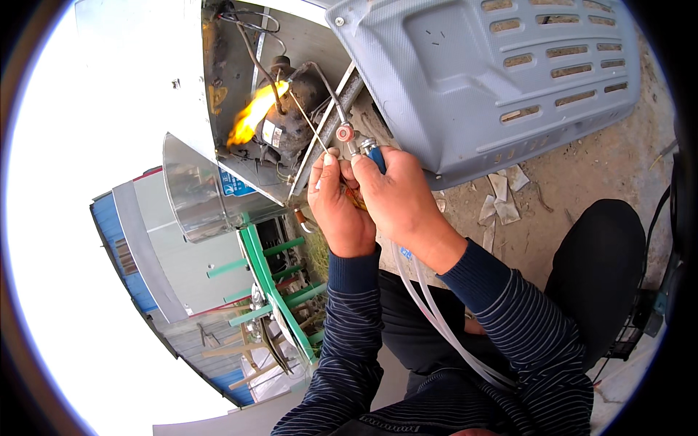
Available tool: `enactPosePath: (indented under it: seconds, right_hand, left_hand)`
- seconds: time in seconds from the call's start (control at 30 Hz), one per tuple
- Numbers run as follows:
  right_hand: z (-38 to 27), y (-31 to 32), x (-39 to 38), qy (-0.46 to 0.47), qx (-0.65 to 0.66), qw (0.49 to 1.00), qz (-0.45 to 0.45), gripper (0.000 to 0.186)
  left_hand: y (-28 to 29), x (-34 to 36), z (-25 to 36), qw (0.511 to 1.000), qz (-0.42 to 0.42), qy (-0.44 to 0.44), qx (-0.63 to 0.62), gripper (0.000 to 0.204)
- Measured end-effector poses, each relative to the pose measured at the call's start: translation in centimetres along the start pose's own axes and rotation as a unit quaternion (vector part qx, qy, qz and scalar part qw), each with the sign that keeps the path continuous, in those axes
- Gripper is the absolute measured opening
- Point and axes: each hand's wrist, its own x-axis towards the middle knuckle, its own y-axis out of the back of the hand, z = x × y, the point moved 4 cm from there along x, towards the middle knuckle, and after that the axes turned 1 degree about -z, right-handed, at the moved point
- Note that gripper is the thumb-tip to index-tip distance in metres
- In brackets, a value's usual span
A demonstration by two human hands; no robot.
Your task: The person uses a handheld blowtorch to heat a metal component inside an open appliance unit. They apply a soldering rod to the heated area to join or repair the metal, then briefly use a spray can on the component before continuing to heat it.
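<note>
In my left hand (345,211), thumb and fingers pinch a thin brazing rod (310,122) whose far end reaches the flame. My right hand (408,202), close beside it, is closed around a gas torch (375,157) with a blue part, metal valves and a red knob. The torch's bent metal tube points left, and a yellow flame (254,114) streams from its tip. Behind the flame sits a dark, rounded compressor (299,98) with pipes, inside an open metal housing. A small yellow-orange part shows between my hands; what it belongs to is unclear.
A large grey slotted plastic panel (465,87) stands at the upper right. Pale hoses (432,309) run down from the torch past my right forearm. Broken pale scraps (502,198) lie on the ground. A green metal frame (270,287) stands at lower left.
</note>
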Motion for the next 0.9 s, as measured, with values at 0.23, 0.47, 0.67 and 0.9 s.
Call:
enactPosePath:
  seconds: [0.23,0.47,0.67,0.9]
  right_hand:
    - [-1.3,0.0,-1.1,0.065,0.072,0.993,0.059,0.026]
    - [-1.1,0.0,-0.8,0.105,0.079,0.99,0.059,0.022]
    - [-0.5,0.2,-0.9,0.069,0.029,0.995,0.072,0.024]
    - [-1.7,0.7,-1.1,0.068,0.045,0.995,0.06,0.026]
  left_hand:
    - [0.5,-1.4,0.2,0.995,0.003,-0.046,0.084,0.016]
    - [1.7,-2.2,-0.4,0.996,0.042,-0.026,0.079,0.015]
    - [1.8,-2.0,-0.6,0.995,0.038,-0.044,0.076,0.017]
    - [0.4,-4.1,1.3,0.995,0.019,-0.042,0.089,0.025]
